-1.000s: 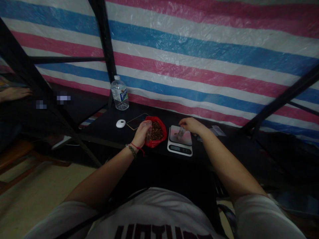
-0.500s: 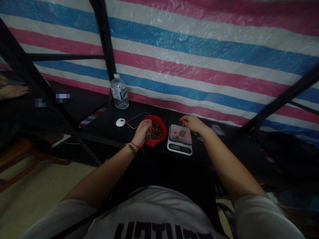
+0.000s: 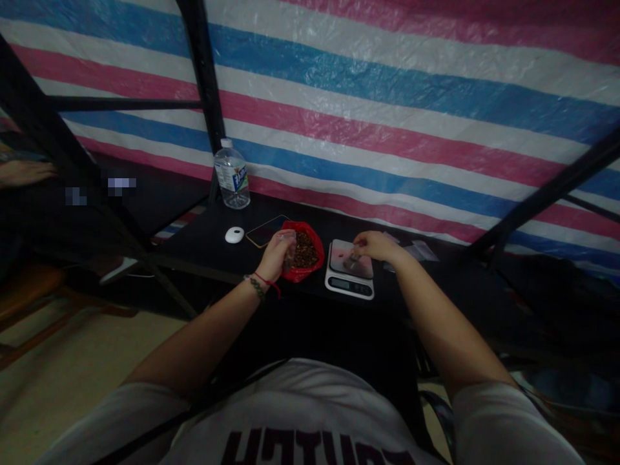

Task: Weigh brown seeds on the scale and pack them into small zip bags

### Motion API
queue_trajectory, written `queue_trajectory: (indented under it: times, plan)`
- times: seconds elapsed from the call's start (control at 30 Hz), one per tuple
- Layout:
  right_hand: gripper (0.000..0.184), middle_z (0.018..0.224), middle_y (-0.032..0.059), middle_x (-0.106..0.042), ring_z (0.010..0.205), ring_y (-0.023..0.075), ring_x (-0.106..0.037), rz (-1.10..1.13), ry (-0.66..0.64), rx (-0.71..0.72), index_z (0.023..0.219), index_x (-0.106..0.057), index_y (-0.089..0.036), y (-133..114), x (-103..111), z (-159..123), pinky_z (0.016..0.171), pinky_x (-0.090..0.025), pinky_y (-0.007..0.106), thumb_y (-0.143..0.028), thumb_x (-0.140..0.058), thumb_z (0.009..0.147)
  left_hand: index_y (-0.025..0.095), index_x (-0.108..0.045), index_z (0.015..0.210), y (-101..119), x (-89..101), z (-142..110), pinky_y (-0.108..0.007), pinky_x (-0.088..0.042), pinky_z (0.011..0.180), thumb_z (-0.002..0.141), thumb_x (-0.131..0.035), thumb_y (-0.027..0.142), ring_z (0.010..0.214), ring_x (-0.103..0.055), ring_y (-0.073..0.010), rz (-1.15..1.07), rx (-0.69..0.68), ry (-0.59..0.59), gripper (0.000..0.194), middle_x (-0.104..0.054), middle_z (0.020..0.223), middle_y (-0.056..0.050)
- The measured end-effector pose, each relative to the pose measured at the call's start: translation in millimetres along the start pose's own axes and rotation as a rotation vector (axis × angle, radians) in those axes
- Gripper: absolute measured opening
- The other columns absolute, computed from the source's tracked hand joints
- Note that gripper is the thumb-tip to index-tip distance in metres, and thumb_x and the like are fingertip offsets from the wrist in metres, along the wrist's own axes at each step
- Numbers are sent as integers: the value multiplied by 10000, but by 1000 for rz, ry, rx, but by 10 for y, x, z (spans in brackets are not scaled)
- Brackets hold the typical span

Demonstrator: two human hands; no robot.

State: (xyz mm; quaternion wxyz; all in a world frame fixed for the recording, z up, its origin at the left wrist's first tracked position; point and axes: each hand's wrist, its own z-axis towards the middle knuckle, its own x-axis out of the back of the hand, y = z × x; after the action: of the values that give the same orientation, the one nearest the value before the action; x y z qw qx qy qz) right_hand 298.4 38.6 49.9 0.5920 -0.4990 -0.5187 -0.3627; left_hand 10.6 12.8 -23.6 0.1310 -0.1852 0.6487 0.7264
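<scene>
My left hand point(image 3: 278, 254) is closed around a small clear plastic bag point(image 3: 289, 252), held at the left side of an open red bag point(image 3: 318, 255). Inside the red bag are small brown pieces point(image 3: 305, 250), too small to name surely. My right hand point(image 3: 375, 245) reaches over the upper right of a white kitchen scale point(image 3: 349, 286). Its fingers are bent together above the plate, at a small greyish item point(image 3: 356, 263) that I cannot make out. A tiny brown piece point(image 3: 341, 256) lies on the plate too. The scale's display is unreadable.
Left of the red bag lie a phone-like dark slab point(image 3: 268, 231) and a white computer mouse point(image 3: 234, 235). Behind them stands a clear bottle point(image 3: 232, 175). Clear plastic bags point(image 3: 420, 251) lie right of the scale. Another person's hand point(image 3: 26, 173) rests at far left. Metal posts point(image 3: 206, 84) frame the table.
My right hand has come down and towards me, from the scale's far right edge to the small item on the plate. My left hand stays with the clear bag.
</scene>
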Motion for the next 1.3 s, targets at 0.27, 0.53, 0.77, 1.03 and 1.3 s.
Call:
queue_trajectory:
  times: [0.27, 0.53, 0.77, 1.03, 1.3]
  plan:
    - [384, 1021, 71, -683, 826, 167, -640, 162, 165, -34, 1069, -632, -167, 121, 42, 38, 715, -477, 255, -320, -700, 724, 177, -636, 957, -41, 1, 5, -241, -447, 650, 689, -688, 257, 669, -564, -113, 21, -13, -17, 285, -615, 792, 2]
    - [375, 1153, 112, -637, 1046, 219, -588, -30, 103, 77, 1132, -626, -140, -85, -118, 73, 907, -438, 307, -268, -646, 780, 168, -637, 948, -37, 4, 14, -248, -454, 678, 688, -679, 269, 701, -571, -118, 22, -30, -11, 282, -623, 827, -10]
    - [258, 1050, 118, -640, 957, 197, -598, -125, 136, 263, 1045, -663, -131, -431, -134, -115, 876, -430, 268, -226, -536, 840, 166, -628, 953, -37, 8, 15, -237, -447, 667, 694, -680, 255, 683, -560, -101, -4, -19, -27, 279, -610, 815, 0]
    - [272, 1051, 171, -660, 995, 241, -602, -342, -25, 216, 1018, -671, -98, -553, -461, -212, 865, -435, 302, -165, -462, 857, 180, -635, 919, 5, -18, -1, -256, -456, 690, 670, -698, 260, 703, -569, -116, 3, -10, 0, 269, -612, 803, 2]
    - [261, 999, 133, -663, 953, 220, -611, -311, -38, 191, 954, -699, -127, -507, -440, -309, 863, -447, 279, -89, -481, 817, 178, -644, 942, -25, 1, 12, -253, -462, 722, 673, -696, 276, 767, -588, -132, 31, -26, -15, 291, -637, 876, -19]
